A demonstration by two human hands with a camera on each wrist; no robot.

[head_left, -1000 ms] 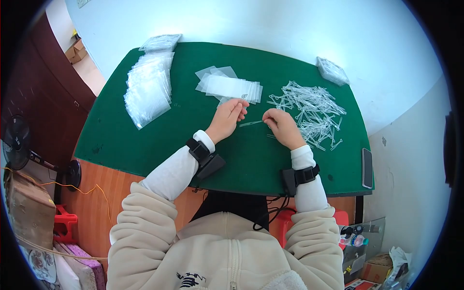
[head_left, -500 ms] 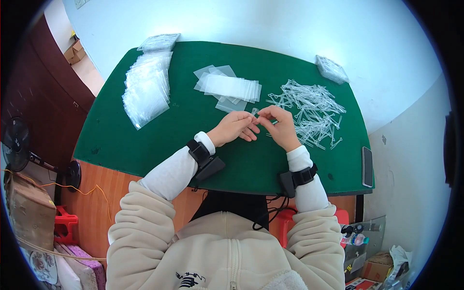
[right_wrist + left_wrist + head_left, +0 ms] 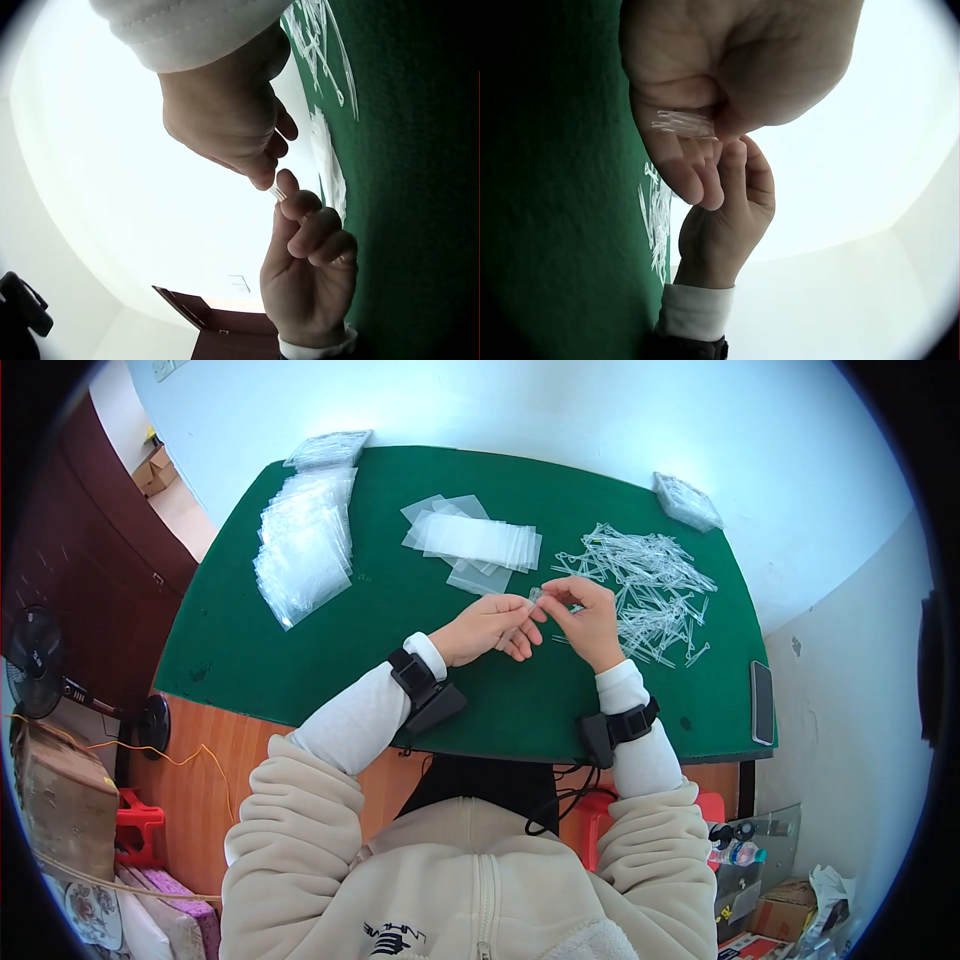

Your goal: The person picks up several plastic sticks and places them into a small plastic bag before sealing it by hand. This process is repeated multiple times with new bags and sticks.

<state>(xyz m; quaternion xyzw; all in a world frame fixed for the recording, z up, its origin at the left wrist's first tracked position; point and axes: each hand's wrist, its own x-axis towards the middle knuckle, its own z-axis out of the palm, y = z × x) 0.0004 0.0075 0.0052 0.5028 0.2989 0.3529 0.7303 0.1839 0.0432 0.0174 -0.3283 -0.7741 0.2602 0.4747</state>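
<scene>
My left hand [image 3: 485, 630] grips a small bundle of clear plastic looped sticks [image 3: 682, 124] between thumb and fingers, over the green table. Their thin ends lie across the palm side of the fingers in the left wrist view. My right hand [image 3: 592, 628] meets it from the right, thumb and forefinger pinching the bundle's other end. In the right wrist view a short length of the sticks [image 3: 278, 193] shows between the two hands. A loose pile of the same sticks [image 3: 640, 575] lies just beyond my right hand.
Flat clear plastic bags [image 3: 475, 538] overlap at the table's middle, beyond my left hand. A fanned row of filled-looking bags [image 3: 305, 545] lies at the left. One more clear packet [image 3: 687, 503] sits at the back right, and a phone [image 3: 762, 703] at the right edge.
The right hand has brought a stick leftward from beside the pile to the left hand. The left hand has lowered slightly toward me, and both hands now meet at the bundle.
</scene>
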